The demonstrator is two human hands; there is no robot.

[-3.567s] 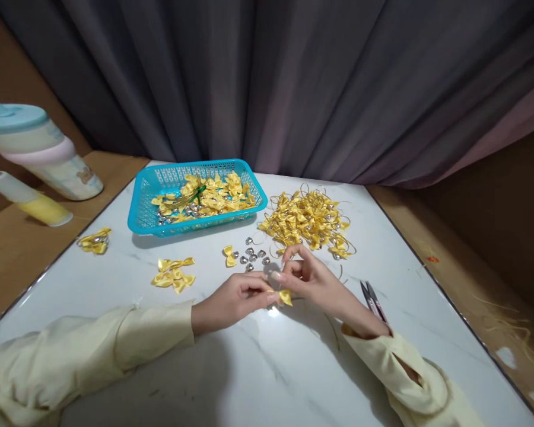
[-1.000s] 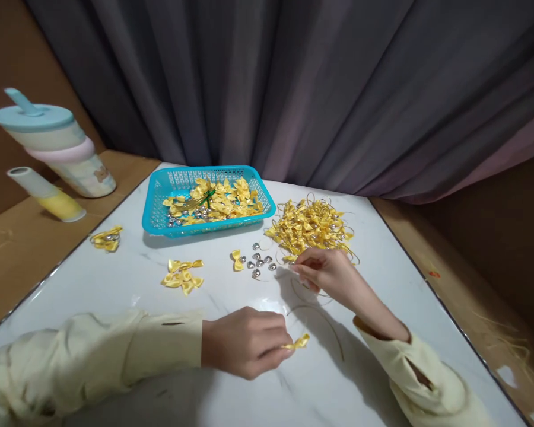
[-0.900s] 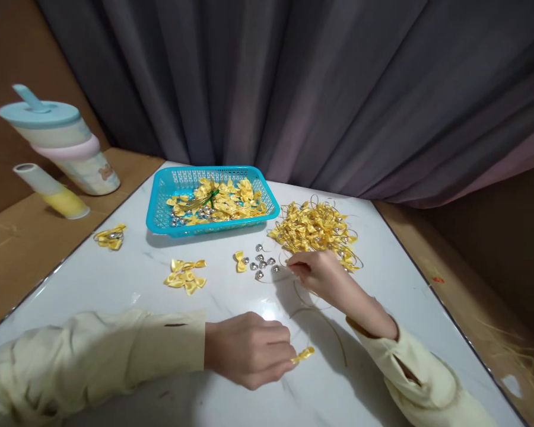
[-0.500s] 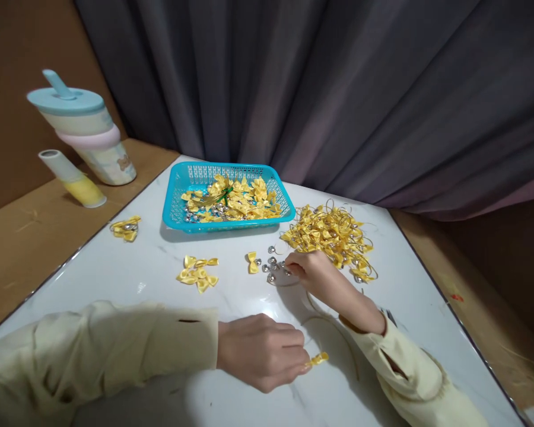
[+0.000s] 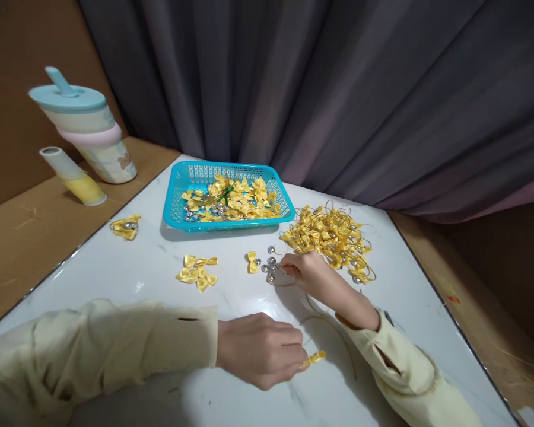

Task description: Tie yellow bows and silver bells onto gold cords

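Observation:
My left hand (image 5: 264, 351) is closed near the front of the table, its fingertips pinching a small yellow ribbon bow (image 5: 315, 358). My right hand (image 5: 309, 270) reaches down with thumb and fingers together at the edge of a small group of silver bells (image 5: 271, 268); whether a bell is between the fingertips is hidden. Left of the bells lies a single yellow bow (image 5: 252, 262). A thin gold cord (image 5: 345, 341) curves across the white tabletop between my hands and under my right forearm.
A blue basket (image 5: 229, 225) holds yellow bows, bells and a tied cord bundle. Right of it lies a heap of corded bows (image 5: 329, 234). Loose bows (image 5: 198, 274) and a small bow bundle (image 5: 125, 226) lie left. A tumbler (image 5: 89, 136) and a yellow spool (image 5: 84, 188) stand far left.
My right hand has shifted slightly left, closer in over the silver bells. My left hand keeps the bow in nearly the same place.

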